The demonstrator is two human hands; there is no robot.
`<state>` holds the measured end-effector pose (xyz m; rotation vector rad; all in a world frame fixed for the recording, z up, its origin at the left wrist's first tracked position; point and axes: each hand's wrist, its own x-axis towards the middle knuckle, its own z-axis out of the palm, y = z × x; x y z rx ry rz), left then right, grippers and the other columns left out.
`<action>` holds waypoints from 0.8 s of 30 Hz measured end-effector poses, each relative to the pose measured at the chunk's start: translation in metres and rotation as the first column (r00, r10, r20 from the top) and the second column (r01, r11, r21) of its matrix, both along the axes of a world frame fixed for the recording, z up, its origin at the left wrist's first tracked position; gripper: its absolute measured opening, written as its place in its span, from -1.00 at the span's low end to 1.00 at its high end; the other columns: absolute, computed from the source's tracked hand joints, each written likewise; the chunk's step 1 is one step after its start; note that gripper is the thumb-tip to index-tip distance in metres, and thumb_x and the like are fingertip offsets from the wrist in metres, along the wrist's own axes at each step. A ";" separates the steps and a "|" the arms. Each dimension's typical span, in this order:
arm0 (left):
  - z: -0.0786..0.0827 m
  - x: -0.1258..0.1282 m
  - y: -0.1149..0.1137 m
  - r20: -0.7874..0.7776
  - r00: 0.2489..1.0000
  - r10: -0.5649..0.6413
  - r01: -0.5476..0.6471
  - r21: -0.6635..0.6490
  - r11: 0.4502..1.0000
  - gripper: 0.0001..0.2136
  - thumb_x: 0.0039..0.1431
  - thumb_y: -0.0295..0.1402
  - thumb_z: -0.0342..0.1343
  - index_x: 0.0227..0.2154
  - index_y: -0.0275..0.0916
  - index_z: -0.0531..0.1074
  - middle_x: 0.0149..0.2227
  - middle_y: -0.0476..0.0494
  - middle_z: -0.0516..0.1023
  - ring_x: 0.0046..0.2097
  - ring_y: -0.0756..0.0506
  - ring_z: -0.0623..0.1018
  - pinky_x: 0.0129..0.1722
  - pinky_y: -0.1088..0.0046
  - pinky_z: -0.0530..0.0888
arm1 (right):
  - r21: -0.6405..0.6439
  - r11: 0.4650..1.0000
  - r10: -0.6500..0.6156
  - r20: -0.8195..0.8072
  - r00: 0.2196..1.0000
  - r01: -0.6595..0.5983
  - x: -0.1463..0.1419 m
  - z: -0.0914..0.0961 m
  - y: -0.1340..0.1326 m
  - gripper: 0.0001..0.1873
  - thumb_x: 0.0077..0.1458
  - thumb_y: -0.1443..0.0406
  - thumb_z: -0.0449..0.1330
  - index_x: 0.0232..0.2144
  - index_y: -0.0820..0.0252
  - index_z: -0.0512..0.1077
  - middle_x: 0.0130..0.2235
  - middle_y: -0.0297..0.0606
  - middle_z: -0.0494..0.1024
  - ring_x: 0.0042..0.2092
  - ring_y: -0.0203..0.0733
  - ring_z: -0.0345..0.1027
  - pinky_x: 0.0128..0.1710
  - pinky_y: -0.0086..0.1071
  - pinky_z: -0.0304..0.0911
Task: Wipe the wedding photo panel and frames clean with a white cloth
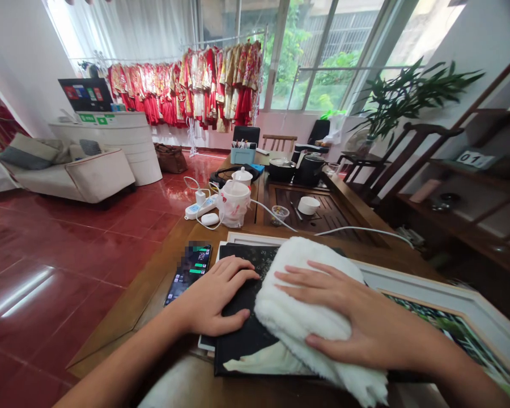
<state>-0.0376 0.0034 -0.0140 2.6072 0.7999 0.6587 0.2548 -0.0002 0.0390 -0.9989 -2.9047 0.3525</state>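
A photo panel is partly hidden by a white towel; left hand and right hand are spread, grip released. Costumes are racked beyond the wooden surface.

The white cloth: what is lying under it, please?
Under the white cloth lies a dark panel with a pale shape near its lower edge. The part directly covered cannot be seen.

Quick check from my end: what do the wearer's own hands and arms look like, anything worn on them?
The left hand and right hand are ungloved, with slim fingers and no rings visible. The left forearm and right forearm show no sleeve, watch, bracelet or cable within the picture.
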 end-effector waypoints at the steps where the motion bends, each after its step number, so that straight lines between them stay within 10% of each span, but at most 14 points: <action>1: 0.000 0.000 0.000 -0.008 1.000 -0.003 0.003 0.008 1.000 -0.49 0.14 -0.30 0.09 0.16 -0.25 0.19 0.15 -0.34 0.26 0.22 -0.27 0.24 0.25 0.11 0.17 | 0.029 0.999 -0.046 0.005 0.999 0.046 0.005 -0.003 0.004 -0.29 0.13 -0.02 0.16 0.29 -0.20 0.09 0.32 -0.35 0.16 0.30 0.14 0.04 0.29 0.17 -0.10; 7: 0.003 -0.001 -0.005 -0.067 0.998 0.004 0.000 0.057 0.998 -0.47 0.13 -0.32 0.07 0.17 -0.29 0.18 0.17 -0.36 0.24 0.24 -0.32 0.20 0.29 0.05 0.11 | 0.180 0.949 -0.260 -0.028 0.965 0.260 0.027 -0.015 0.025 -0.25 0.13 -0.04 0.14 0.31 -0.06 0.09 0.32 -0.28 0.18 0.31 0.20 0.02 0.24 0.15 0.06; 16: 0.004 0.003 -0.016 -0.079 0.993 0.091 -0.093 -0.016 0.996 -0.50 0.12 -0.42 0.05 0.15 -0.29 0.19 0.20 -0.32 0.22 0.27 -0.25 0.18 0.34 0.06 0.01 | 0.075 0.996 0.044 0.033 0.998 -0.046 -0.008 -0.004 -0.001 -0.26 0.17 0.01 0.11 0.33 -0.14 -0.02 0.34 -0.34 0.10 0.33 0.08 -0.03 0.30 0.21 -0.16; 24: 0.010 0.017 -0.023 -0.057 0.973 0.224 -0.228 -0.059 0.972 -0.55 0.16 -0.39 0.04 0.13 -0.27 0.24 0.15 -0.31 0.27 0.24 -0.22 0.23 0.33 0.07 0.04 | 0.063 0.996 0.062 0.029 0.998 -0.064 -0.012 -0.004 -0.006 -0.28 0.19 0.00 0.09 0.33 -0.14 -0.01 0.34 -0.35 0.10 0.33 0.05 -0.02 0.30 0.23 -0.18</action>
